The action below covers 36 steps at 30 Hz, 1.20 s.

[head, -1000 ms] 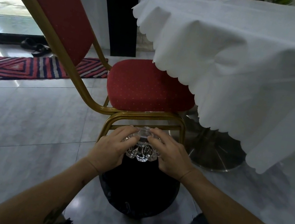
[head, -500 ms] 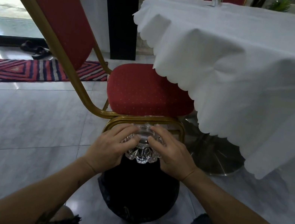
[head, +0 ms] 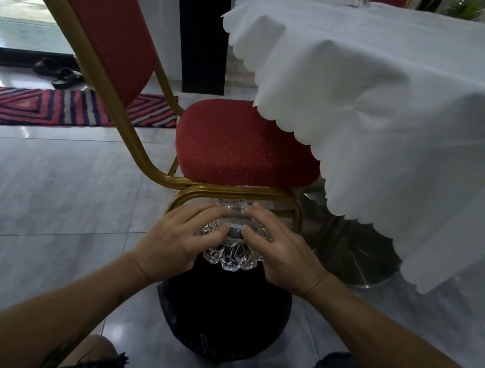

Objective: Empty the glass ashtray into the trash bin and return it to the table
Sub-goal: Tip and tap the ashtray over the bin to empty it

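Note:
I hold a cut-glass ashtray (head: 233, 255) with both hands, turned bottom-up over the black-lined trash bin (head: 220, 319) on the floor. My left hand (head: 180, 237) grips its left side and my right hand (head: 281, 252) grips its right side, fingers spread over the upturned base. The bin's inside is dark and I cannot make out its contents. The round table (head: 428, 96), draped in a white scalloped cloth, stands to the right and above.
A red chair with a gold frame (head: 241, 148) stands right behind the bin, its seat tucked under the cloth. The table's metal foot (head: 361, 256) sits right of the bin. A striped rug (head: 53, 108) and sandals (head: 59, 73) lie far left by a glass door.
The hands and ashtray stay over the bin with only a slight shift. The view has tilted down a little, so the table and chair sit lower in frame.

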Each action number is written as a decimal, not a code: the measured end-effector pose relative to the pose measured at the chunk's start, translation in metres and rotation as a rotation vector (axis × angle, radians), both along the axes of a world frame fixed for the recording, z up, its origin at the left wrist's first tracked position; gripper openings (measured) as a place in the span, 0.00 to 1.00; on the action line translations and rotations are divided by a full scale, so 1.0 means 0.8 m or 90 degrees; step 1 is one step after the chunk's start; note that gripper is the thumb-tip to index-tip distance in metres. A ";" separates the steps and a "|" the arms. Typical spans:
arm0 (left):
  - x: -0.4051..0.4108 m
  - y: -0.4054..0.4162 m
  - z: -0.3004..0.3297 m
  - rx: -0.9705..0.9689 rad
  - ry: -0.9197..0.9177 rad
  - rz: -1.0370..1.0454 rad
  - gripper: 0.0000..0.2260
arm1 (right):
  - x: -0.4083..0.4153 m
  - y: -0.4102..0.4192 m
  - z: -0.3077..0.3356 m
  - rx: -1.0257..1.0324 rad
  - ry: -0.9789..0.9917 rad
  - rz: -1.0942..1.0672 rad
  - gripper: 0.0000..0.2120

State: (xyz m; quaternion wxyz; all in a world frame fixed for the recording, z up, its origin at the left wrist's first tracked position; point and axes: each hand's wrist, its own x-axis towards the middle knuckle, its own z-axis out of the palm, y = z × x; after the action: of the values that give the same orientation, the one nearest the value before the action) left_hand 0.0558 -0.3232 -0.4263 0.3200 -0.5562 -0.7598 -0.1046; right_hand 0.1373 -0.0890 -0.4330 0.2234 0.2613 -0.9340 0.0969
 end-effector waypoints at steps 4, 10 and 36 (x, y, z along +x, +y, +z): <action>0.000 -0.004 0.004 0.003 0.010 0.004 0.13 | -0.002 -0.003 0.006 -0.009 0.003 0.018 0.16; 0.001 -0.005 0.006 0.018 -0.042 0.008 0.16 | -0.001 -0.010 0.011 -0.057 -0.007 0.015 0.17; -0.002 0.026 -0.011 0.302 -0.898 0.205 0.16 | -0.016 -0.020 -0.014 -0.712 -0.469 -0.267 0.29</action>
State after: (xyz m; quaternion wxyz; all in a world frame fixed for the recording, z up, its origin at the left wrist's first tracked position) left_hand 0.0543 -0.3027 -0.4348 -0.1193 -0.1561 -0.8130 -0.5481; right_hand 0.1249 -0.1054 -0.4438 0.0070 -0.1286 -0.7894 0.6002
